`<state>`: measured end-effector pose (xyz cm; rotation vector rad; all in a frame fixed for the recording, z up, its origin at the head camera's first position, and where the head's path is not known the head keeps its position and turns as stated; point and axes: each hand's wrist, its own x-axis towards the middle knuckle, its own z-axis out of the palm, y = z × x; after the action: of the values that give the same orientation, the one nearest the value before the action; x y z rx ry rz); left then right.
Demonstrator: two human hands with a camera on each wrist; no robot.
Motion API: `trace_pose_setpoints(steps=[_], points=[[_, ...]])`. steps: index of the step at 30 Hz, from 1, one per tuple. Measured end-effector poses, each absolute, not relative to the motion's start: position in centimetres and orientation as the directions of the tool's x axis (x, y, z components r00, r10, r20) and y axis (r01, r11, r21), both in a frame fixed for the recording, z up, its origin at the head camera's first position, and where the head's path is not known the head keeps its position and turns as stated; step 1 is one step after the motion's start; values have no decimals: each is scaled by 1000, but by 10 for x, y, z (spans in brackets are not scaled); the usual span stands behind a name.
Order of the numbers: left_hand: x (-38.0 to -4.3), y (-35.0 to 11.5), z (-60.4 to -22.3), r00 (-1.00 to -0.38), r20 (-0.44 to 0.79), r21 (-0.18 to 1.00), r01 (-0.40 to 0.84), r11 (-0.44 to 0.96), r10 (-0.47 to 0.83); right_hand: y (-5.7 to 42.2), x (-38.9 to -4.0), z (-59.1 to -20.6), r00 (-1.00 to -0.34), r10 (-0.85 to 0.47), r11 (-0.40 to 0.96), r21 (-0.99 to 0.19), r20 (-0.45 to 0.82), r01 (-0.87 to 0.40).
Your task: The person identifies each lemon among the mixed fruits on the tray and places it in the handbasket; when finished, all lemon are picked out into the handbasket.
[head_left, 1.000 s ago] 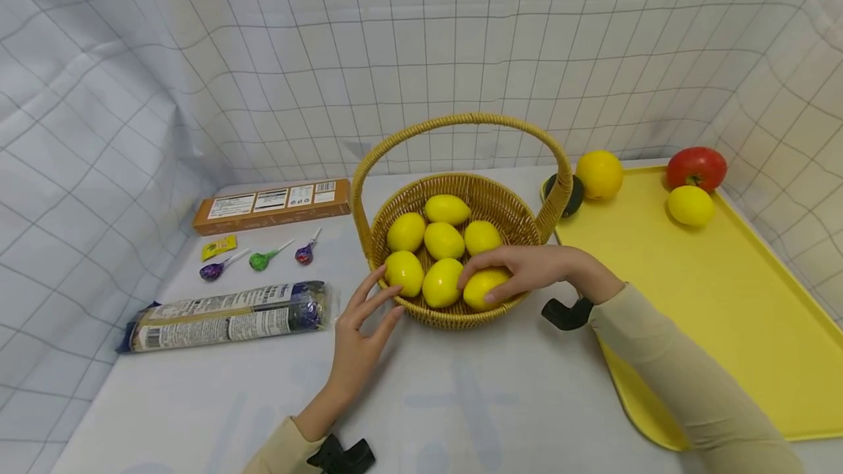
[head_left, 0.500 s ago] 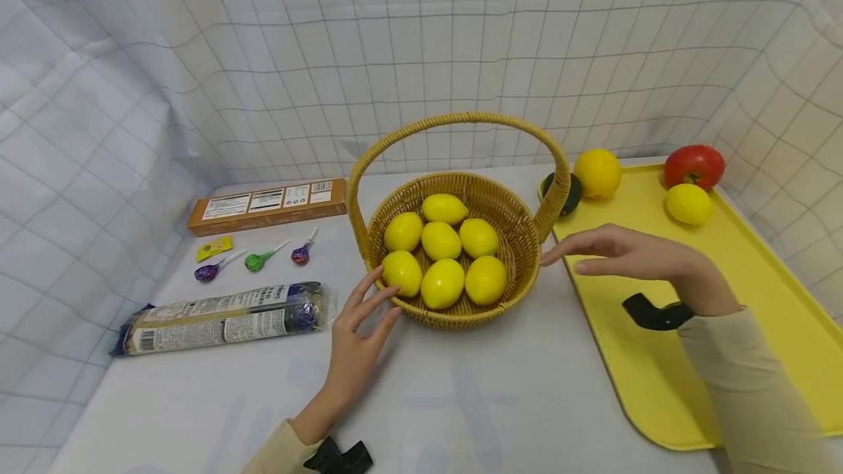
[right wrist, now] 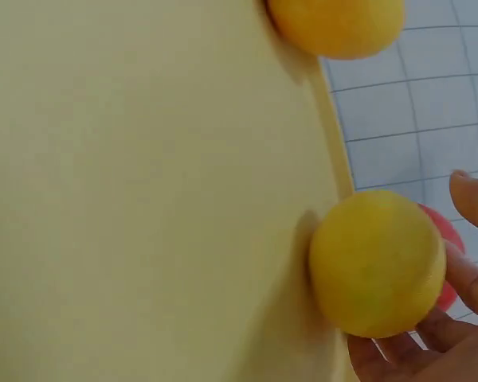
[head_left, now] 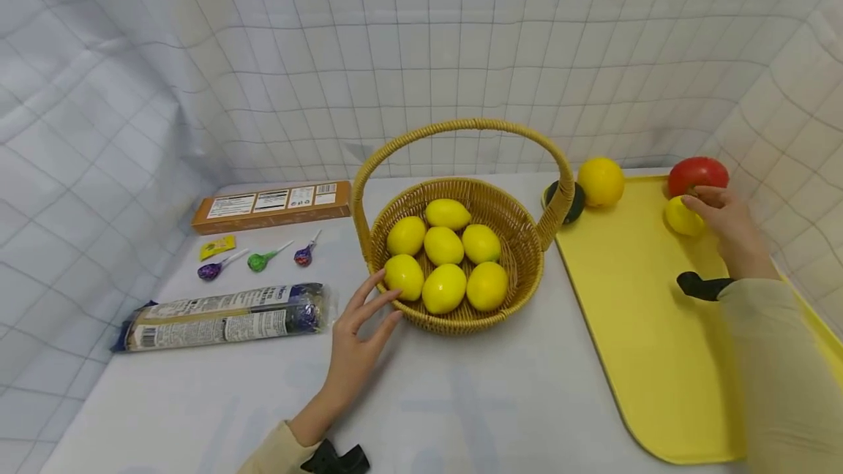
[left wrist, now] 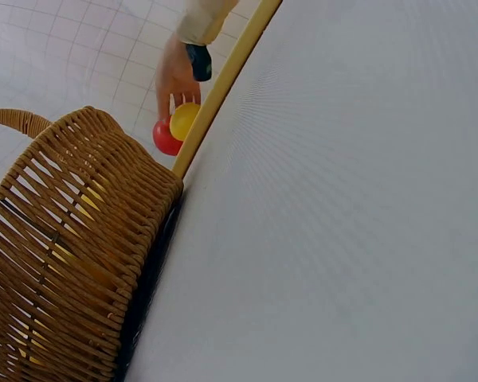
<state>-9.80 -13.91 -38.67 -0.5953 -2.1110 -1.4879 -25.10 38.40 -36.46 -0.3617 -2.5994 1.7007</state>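
Observation:
A wicker basket with a tall arched handle holds several yellow lemons. My left hand rests at its front left rim, fingers extended and spread, fingertips close to the nearest lemon. At the far right of the tray, my right hand reaches around a single lemon. In the right wrist view its fingers lie along the lemon's side and the thumb stands apart from it. Right behind that lemon sits a red fruit, partly hidden by the lemon and hand.
The yellow tray lies right of the basket. An orange and a dark green fruit sit at its back left corner, near the basket handle. On the left are a brown box, a small yellow packet, lollipops and a long wrapped package.
My right hand has let go of the front right lemon in the basket, moved right across the tray and come to the lone lemon there. The left hand has stayed put.

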Motion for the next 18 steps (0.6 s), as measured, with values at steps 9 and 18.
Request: trace_pose_setpoints(steps=[9, 18], points=[[-96, -136, -392, -794, 603, 747, 595, 296, 77, 374, -237, -382, -992, 103, 598, -792, -73, 120], [-97, -138, -386, -780, 622, 725, 606, 327, 67, 335, -177, -353, -970, -237, 666, -737, -58, -119]])
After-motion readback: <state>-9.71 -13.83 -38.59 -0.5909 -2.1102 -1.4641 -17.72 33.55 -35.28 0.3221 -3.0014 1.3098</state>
